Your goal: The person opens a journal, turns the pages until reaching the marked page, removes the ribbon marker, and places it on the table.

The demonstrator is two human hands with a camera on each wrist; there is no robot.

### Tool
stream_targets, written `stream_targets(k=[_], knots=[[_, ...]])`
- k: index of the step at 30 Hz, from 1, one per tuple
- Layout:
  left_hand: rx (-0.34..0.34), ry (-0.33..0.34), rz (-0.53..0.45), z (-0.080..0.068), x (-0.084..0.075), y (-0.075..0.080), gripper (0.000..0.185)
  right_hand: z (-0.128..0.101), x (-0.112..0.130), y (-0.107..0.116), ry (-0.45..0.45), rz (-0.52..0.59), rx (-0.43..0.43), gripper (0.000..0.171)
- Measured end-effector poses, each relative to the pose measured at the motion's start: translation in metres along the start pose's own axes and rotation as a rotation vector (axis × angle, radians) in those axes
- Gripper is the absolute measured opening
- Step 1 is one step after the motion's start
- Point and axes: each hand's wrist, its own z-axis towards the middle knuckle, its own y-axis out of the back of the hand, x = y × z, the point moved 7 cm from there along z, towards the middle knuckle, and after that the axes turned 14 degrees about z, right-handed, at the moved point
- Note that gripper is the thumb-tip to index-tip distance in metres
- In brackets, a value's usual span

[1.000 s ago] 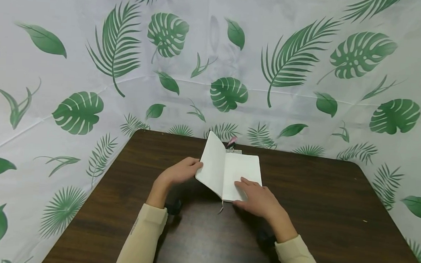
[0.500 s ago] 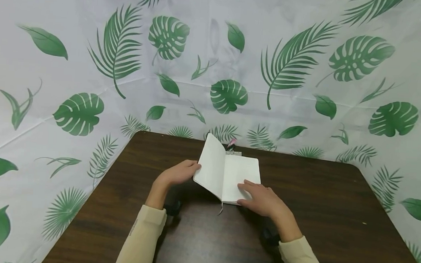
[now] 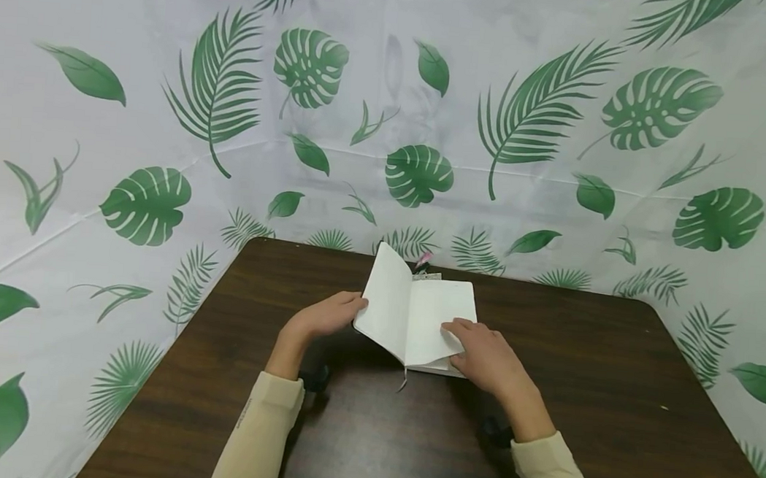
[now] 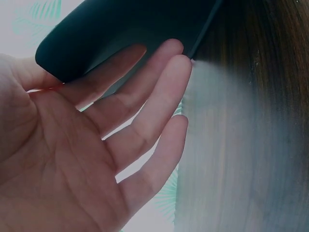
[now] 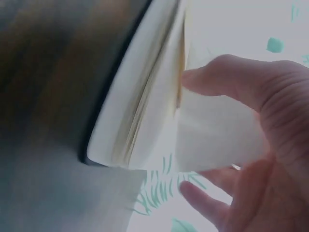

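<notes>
An open notebook (image 3: 427, 316) lies near the middle of the dark wooden desk (image 3: 610, 399). The left hand (image 3: 325, 316), fingers straight, props the raised dark cover (image 4: 125, 29) from behind. The right hand (image 3: 488, 355) pinches a lifted right-hand page (image 5: 217, 130) between thumb and fingers.

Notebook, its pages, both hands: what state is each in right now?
Notebook: open on the table, left cover raised.
Top right-hand page: lifted off the stack.
Ribbon marker: hanging out at the near edge.
Left hand: fingers straight, propping the raised cover.
Right hand: pinching the lifted page.
</notes>
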Motion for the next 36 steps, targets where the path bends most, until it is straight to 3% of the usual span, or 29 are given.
stream_targets(k=[4,8,12,16,20,26,31,36], knots=[[0.003,0.001,-0.002,0.0,0.0,-0.001,0.049,-0.003,-0.001,0.015,0.012,0.046,-0.112,0.07],[0.005,0.002,-0.008,0.0,-0.002,-0.002,0.049,-0.001,-0.003,0.024,0.007,0.126,-0.23,0.1],[0.001,0.007,-0.006,0.001,-0.002,-0.002,0.049,0.004,-0.002,0.021,-0.055,0.258,-0.27,0.114],[0.003,0.0,-0.007,0.002,-0.001,-0.003,0.048,0.005,0.006,0.004,-0.125,0.398,-0.184,0.103],[0.017,-0.016,-0.023,0.004,-0.002,-0.004,0.049,0.004,0.02,-0.016,-0.099,0.455,-0.096,0.09],[0.016,-0.034,-0.046,0.007,-0.004,-0.006,0.053,0.003,0.041,-0.036,0.03,0.373,-0.036,0.068],[-0.018,0.004,-0.033,0.007,-0.003,-0.004,0.06,0.003,0.054,-0.044,0.101,0.349,-0.006,0.068],[-0.032,0.052,0.022,0.004,0.002,-0.002,0.053,0.002,0.064,-0.046,0.123,0.334,0.04,0.073]])
